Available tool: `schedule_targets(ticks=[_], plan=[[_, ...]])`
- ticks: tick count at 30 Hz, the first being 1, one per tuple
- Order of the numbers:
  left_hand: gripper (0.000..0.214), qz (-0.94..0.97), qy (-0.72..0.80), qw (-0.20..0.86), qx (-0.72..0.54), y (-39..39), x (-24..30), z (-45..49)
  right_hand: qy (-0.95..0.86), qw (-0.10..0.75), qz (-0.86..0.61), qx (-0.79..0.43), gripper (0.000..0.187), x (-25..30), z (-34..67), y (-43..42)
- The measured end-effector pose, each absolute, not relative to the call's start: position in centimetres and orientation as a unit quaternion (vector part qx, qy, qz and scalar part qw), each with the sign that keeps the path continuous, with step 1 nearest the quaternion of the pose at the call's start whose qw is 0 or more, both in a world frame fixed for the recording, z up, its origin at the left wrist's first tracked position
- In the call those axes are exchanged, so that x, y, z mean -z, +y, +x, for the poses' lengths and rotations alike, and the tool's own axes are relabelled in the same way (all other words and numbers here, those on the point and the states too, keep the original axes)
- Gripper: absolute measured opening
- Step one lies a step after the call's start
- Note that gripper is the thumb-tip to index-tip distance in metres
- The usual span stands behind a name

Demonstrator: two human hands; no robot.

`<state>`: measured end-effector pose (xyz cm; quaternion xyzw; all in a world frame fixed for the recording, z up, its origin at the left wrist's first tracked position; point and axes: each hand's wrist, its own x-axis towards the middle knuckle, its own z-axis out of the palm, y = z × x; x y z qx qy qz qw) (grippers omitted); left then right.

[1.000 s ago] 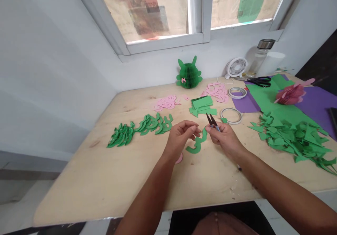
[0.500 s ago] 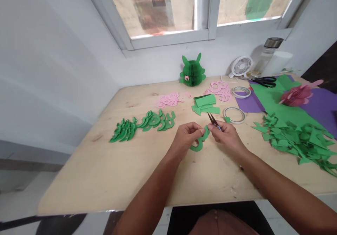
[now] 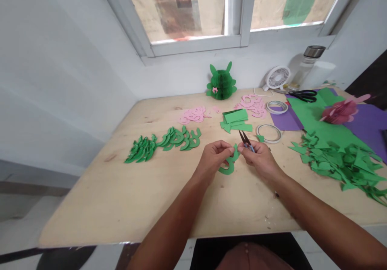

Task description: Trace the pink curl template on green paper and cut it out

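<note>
My left hand (image 3: 213, 155) pinches a curved green paper cut-out (image 3: 229, 166) just above the wooden table (image 3: 151, 197). My right hand (image 3: 259, 160) pinches the same cut-out from the other side and also holds small thread snips (image 3: 245, 140), whose black blades point up and away. The two hands almost touch at the middle of the table. A row of finished green cut-outs (image 3: 163, 143) lies to the left of my left hand.
Pink cut-outs (image 3: 193, 115) and folded green strips (image 3: 235, 120) lie behind the hands. Two tape rolls (image 3: 268, 132), scissors (image 3: 304, 95), a small fan (image 3: 276, 77), a bottle (image 3: 305, 66), a green paper figure (image 3: 221, 82), a pink one (image 3: 340, 111) and green scraps (image 3: 338, 159) sit at the back and right.
The hands have drawn closer together on the green cut-out, which is lifted slightly. The camera view shifted a little.
</note>
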<state>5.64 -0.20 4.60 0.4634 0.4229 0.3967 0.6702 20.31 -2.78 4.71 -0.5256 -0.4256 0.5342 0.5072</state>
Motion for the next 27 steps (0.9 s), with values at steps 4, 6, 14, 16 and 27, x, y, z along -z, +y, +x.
schedule_targets(ticks=[4, 6, 14, 16, 27], plan=[[0.028, 0.465, 0.425, 0.67, -0.392, -0.2, -4.6, 5.6, -0.455, 0.492, -0.533, -0.517, 0.032, -4.6, 20.3, -2.8], [0.028, 0.462, 0.426, 0.672, -0.391, -0.1, -4.5, 5.6, -0.469, 0.483, -0.537, -0.509, 0.032, -4.6, 20.4, -2.8], [0.021, 0.441, 0.397, 0.685, -0.422, 0.1, -4.5, 5.4, -0.493, 0.483, -0.51, -0.513, 0.044, -4.4, 20.5, -3.0], [0.02, 0.433, 0.399, 0.687, -0.426, 0.1, -4.6, 5.4, -0.497, 0.47, -0.518, -0.514, 0.047, -4.3, 20.5, -3.0], [0.023, 0.411, 0.411, 0.685, -0.44, 0.0, -5.0, 5.4, -0.497, 0.44, -0.531, -0.526, 0.051, -3.6, 19.9, -3.1]])
